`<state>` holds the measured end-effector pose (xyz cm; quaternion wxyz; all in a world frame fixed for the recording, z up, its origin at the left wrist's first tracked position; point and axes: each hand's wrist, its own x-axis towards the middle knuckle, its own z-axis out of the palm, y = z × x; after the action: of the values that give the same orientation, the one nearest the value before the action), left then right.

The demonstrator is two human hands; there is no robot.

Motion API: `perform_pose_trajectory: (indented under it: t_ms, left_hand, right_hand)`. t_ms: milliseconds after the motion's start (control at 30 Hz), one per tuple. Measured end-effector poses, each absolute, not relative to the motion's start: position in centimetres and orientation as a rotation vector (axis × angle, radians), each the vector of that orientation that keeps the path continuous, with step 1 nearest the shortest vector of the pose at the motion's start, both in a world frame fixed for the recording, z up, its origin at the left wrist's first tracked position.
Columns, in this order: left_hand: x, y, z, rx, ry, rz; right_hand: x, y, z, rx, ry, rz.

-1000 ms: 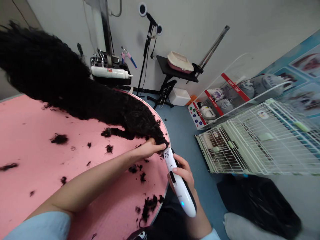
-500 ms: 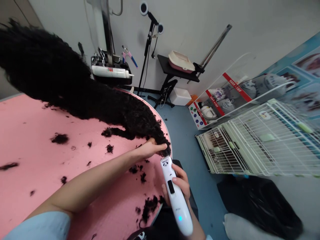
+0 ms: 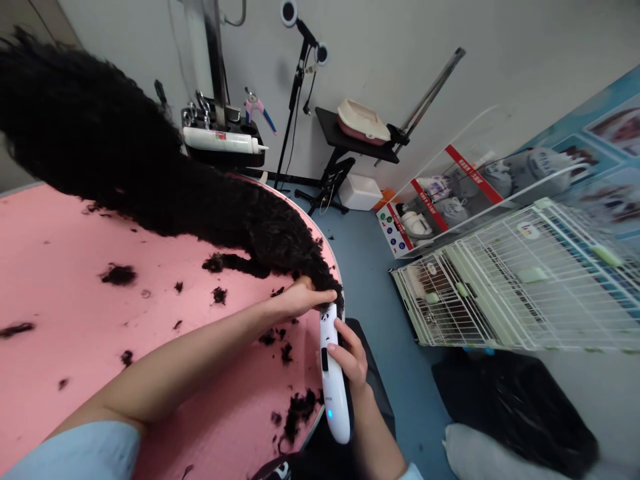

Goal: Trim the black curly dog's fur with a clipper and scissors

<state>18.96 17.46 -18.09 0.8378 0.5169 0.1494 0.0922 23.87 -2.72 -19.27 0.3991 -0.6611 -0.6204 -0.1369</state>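
Observation:
A black curly-haired dog stretches from the upper left across a pink round table. My left hand is closed around a narrow, furry part of it at the table's right edge, thumb lying on top; whether this is a leg cannot be made out. My right hand grips white pet clippers with a blue light lit. Their blade end touches the fur just below my left thumb and is partly hidden there. A thin trimmed leg lies left of my left hand.
Tufts of cut black hair are scattered over the table. Behind the dog, a tool tray carries a white bottle and pink-blue nail clippers. A wire cage stands on the right, with a black bag below it.
My right hand has swung the clippers left and tipped them more upright, turning them partly edge-on. Their head has moved up into the fur by my left thumb. My left hand keeps its hold.

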Motion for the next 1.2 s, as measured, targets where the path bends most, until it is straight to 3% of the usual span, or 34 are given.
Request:
perform_pose_trajectory:
  t_ms: [367,667,1200]
  left_hand:
    - [18.3,17.5,-15.3,1.239,0.409,0.255]
    - [18.5,16.9,-16.1,1.258,0.421,0.304]
    - [18.4,16.9,-16.1,1.264,0.372,0.329]
  right_hand:
    - [22.9,-1.8,-19.8,-1.661,-1.415,-0.201]
    - [22.0,-4.1,-21.9,-1.657,-1.471,-0.595]
    - [23.3,-3.1,-20.7,-1.634,-1.660,-0.576]
